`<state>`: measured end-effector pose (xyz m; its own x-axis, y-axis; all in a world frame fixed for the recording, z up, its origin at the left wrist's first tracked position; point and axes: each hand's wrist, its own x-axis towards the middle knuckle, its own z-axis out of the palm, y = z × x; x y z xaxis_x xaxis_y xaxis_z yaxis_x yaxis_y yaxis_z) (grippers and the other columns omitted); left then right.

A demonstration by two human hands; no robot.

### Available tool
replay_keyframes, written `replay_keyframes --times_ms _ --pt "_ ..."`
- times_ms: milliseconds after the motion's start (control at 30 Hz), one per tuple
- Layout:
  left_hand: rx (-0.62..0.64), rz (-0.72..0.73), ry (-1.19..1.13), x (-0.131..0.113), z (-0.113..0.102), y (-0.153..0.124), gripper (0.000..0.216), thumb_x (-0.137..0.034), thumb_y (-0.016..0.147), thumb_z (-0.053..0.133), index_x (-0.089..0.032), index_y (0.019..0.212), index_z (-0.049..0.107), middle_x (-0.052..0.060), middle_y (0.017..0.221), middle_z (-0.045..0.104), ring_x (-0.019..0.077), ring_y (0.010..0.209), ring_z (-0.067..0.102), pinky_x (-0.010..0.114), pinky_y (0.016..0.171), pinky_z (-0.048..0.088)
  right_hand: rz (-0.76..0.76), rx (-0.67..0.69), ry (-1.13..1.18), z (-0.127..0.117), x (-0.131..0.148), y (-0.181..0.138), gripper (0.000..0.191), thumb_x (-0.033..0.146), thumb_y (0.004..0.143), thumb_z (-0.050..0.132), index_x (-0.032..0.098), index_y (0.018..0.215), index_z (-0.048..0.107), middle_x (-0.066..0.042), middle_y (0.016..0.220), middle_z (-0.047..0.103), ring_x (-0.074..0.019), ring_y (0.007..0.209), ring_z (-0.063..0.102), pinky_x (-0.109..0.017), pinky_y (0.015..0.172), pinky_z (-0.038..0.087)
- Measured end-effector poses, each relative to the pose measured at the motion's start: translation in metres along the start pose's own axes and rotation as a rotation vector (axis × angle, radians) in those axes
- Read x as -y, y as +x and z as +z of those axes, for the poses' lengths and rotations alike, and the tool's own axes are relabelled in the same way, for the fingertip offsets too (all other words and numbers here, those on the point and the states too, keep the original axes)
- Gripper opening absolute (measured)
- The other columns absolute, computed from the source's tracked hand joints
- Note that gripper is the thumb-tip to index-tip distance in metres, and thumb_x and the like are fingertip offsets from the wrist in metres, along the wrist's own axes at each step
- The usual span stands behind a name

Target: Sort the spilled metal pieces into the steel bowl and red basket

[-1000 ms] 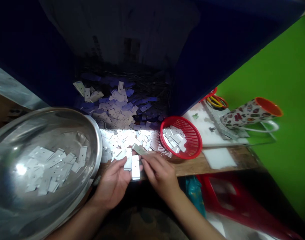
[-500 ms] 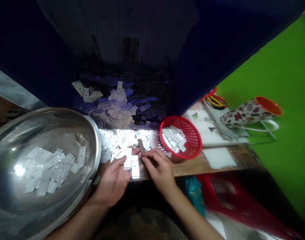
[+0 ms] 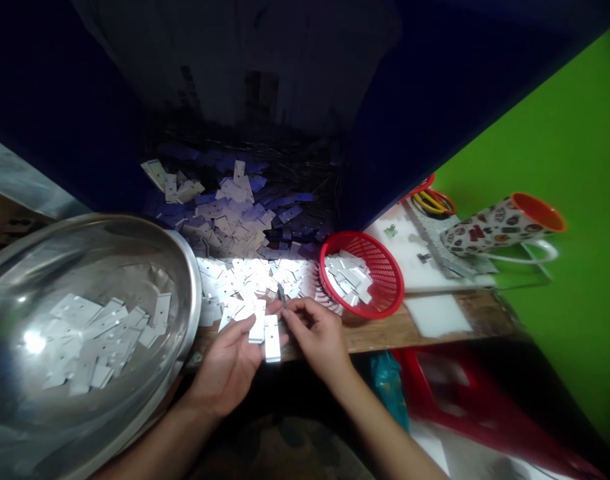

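My left hand [image 3: 232,367] is palm up, closed on small white rectangular plates [image 3: 273,339] with little holes; they lie in two groups across its fingers, the thumb on one. My right hand [image 3: 319,337] pinches a thin dark strip-like piece [image 3: 283,296], seen nearly edge-on, between thumb and fingertips. Its fingertips are close beside the left hand's fingers. Behind both hands spreads a heap of similar loose plates [image 3: 239,230], brightly lit at the front and shadowed farther back.
A large steel bowl [image 3: 187,293] at left holds several plates. Right of the heap, a red mesh basket [image 3: 397,280] holds more. Farther right are a white board [image 3: 407,257], a patterned mug [image 3: 489,227] and a white pad [image 3: 439,316]. Dark blue panels [image 3: 385,133] surround the heap.
The dark piece in my right hand has turned from showing its flat face to nearly edge-on. The plates in my left hand have shifted slightly lower.
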<state>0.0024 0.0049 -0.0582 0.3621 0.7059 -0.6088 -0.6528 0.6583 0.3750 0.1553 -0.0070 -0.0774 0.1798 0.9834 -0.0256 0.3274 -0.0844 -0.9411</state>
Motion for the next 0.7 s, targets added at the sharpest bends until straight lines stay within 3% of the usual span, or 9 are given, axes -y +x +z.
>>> replay_keyframes --times_ms 233,433,567,700 --pt "0.021 -0.004 -0.011 -0.002 0.002 -0.005 0.047 -0.014 0.088 0.053 -0.019 0.135 0.048 0.010 0.128 0.062 0.0273 0.114 0.060 0.043 0.099 0.049 0.243 -0.049 0.343 0.003 0.007 0.001 0.015 0.027 0.073 0.071 0.018 0.079 0.062 0.001 0.068 0.063 -0.0125 0.061 0.059 -0.024 0.059 0.049" --pt "-0.028 0.004 -0.014 -0.006 0.003 -0.004 0.045 -0.014 0.088 0.051 -0.012 0.133 0.048 0.015 0.125 0.063 0.0298 0.116 0.059 0.046 0.098 0.049 0.258 -0.047 0.516 -0.002 0.017 -0.006 0.027 0.028 0.070 0.075 0.020 0.087 0.055 0.004 0.070 0.061 -0.0120 0.063 0.063 -0.023 0.061 0.051" --pt "-0.023 0.014 -0.004 -0.008 0.003 -0.002 0.043 -0.015 0.089 0.050 -0.010 0.132 0.048 0.018 0.127 0.061 0.0318 0.120 0.056 0.048 0.095 0.052 0.171 -0.074 0.444 -0.012 0.027 -0.012 0.026 0.029 0.075 0.072 0.021 0.090 0.054 0.002 0.073 0.061 -0.0135 0.067 0.064 -0.023 0.060 0.051" --pt "-0.023 0.013 0.005 -0.009 0.002 -0.004 0.044 -0.017 0.089 0.049 -0.008 0.132 0.047 0.021 0.131 0.057 0.0334 0.125 0.051 0.050 0.091 0.053 -0.034 -0.274 0.094 -0.046 0.036 -0.003 0.014 0.026 0.082 0.066 0.022 0.092 0.058 -0.001 0.081 0.062 -0.0153 0.071 0.062 -0.028 0.064 0.051"
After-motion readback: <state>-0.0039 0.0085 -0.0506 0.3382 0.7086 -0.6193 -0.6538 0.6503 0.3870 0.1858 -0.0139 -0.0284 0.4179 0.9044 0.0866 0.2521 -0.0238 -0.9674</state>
